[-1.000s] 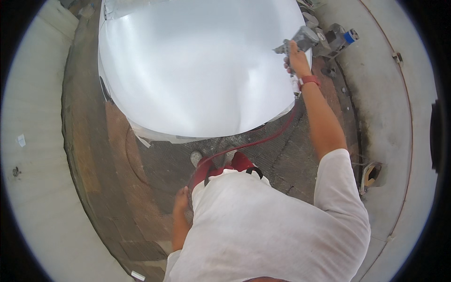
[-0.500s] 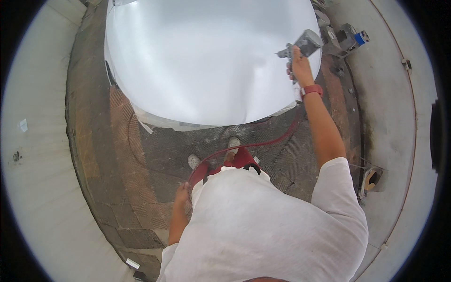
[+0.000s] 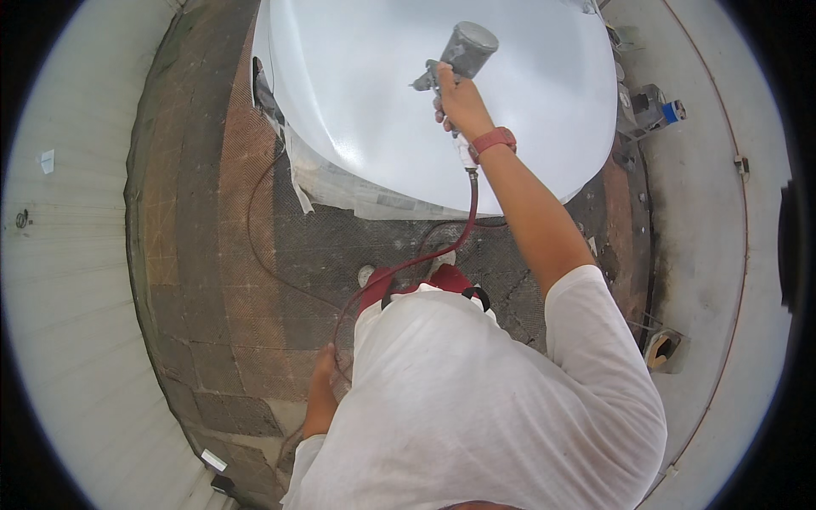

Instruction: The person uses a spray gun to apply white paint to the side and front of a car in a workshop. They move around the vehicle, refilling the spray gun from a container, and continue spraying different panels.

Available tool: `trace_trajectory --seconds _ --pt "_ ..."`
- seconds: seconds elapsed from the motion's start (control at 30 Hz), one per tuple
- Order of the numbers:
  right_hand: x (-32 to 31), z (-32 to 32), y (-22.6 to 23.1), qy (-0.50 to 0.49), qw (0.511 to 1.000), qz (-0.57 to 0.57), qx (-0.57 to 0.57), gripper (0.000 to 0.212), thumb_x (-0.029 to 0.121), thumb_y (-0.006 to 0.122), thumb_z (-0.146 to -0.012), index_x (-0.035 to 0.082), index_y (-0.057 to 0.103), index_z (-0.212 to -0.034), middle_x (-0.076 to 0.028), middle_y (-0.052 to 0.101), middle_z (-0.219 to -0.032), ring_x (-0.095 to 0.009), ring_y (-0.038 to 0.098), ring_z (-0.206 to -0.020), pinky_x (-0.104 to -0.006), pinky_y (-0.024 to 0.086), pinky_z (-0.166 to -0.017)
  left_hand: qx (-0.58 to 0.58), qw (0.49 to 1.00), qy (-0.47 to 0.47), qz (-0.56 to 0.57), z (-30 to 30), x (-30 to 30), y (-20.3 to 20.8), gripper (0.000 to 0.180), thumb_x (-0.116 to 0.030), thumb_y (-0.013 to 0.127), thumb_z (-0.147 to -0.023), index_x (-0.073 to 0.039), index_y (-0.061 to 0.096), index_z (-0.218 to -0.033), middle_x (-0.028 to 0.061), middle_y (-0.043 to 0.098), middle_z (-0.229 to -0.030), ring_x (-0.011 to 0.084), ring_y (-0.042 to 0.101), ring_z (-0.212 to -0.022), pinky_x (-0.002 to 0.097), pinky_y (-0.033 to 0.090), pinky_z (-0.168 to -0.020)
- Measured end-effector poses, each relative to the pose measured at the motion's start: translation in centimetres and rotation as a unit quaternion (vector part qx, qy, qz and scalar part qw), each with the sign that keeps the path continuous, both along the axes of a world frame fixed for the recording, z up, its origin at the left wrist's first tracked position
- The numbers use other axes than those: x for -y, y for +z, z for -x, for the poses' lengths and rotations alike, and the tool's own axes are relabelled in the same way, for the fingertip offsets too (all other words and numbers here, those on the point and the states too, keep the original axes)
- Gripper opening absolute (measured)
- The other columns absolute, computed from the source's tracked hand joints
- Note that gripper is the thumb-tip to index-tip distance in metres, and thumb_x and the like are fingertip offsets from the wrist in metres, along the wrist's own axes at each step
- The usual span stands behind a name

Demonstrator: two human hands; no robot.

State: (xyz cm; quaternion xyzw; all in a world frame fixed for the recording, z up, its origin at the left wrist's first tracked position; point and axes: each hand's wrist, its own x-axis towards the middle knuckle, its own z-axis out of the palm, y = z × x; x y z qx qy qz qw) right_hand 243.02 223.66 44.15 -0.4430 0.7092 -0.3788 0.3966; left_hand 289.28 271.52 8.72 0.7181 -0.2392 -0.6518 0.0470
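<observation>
My right hand [image 3: 459, 100] is wrapped round the grip of a grey spray gun [image 3: 470, 51], whose cup tilts up and to the right while its nozzle points left. It is held over a large, glossy white car panel [image 3: 374, 110]. From the gun's base a dark red hose [image 3: 473, 200] drops and curves back past my legs. Low at my left side, my left hand [image 3: 324, 363] is closed on the hose; its fingers are partly hidden.
Masking sheet [image 3: 340, 189] hangs along the panel's near edge. Thin hose lies across the stained floor mat [image 3: 246, 280]. Along the right wall [image 3: 714, 221] stand grey equipment [image 3: 646, 110] and an open container [image 3: 663, 347]. A pale wall [image 3: 76, 280] bounds the left.
My right hand has swept the spray gun left across the panel. In the picture, the panel has shifted right. My left hand stays low at my side.
</observation>
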Motion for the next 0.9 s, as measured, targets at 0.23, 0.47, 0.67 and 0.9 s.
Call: trace_trajectory --seconds 0.23,0.47,0.67,0.9 --pt "-2.8 1.9 0.6 -0.004 0.999 -0.037 0.035 0.067 0.064 0.043 -0.108 0.001 0.063 -0.096 -0.005 0.060 -0.067 -0.015 0.060 -0.050 -0.0283 0.045 -0.042 0.007 1.000 -0.028 0.009 -1.1 -0.5 -2.6 0.057 -0.046 0.039 -0.113 0.002 0.069 -0.116 0.0161 0.068 -0.105 0.0304 0.063 -0.096 0.0470 0.048 -0.088" --pt "-9.2 17.4 1.1 -0.128 0.989 -0.018 -0.069 0.065 0.062 0.042 -0.109 0.005 0.062 -0.087 -0.002 0.057 -0.063 -0.013 0.059 -0.048 -0.0284 0.044 -0.039 0.005 0.992 -0.119 0.035 4.6 5.9 -2.4 0.057 -0.049 0.043 -0.112 0.001 0.069 -0.120 0.0162 0.070 -0.110 0.0298 0.067 -0.099 0.0452 0.050 -0.091" --pt "-13.3 28.9 1.7 -0.216 0.972 -0.004 -0.089 0.069 0.064 0.040 -0.109 0.003 0.067 -0.091 -0.003 0.060 -0.064 -0.013 0.060 -0.049 -0.0283 0.044 -0.040 -0.010 0.982 -0.190 0.018 11.8 11.2 0.9 0.051 -0.046 0.050 -0.110 0.001 0.071 -0.117 0.0102 0.071 -0.096 0.0221 0.066 -0.092 0.0404 0.051 -0.083" --pt "-14.7 38.2 -0.2 -0.303 0.949 0.001 -0.082 0.066 0.059 0.041 -0.111 0.001 0.072 -0.099 -0.005 0.062 -0.066 -0.015 0.062 -0.051 -0.0303 0.044 -0.039 -0.039 0.985 -0.168 0.025 18.3 15.3 1.7 0.052 -0.048 0.054 -0.108 -0.002 0.073 -0.122 0.0109 0.074 -0.103 0.0185 0.066 -0.093 0.0387 0.051 -0.089"
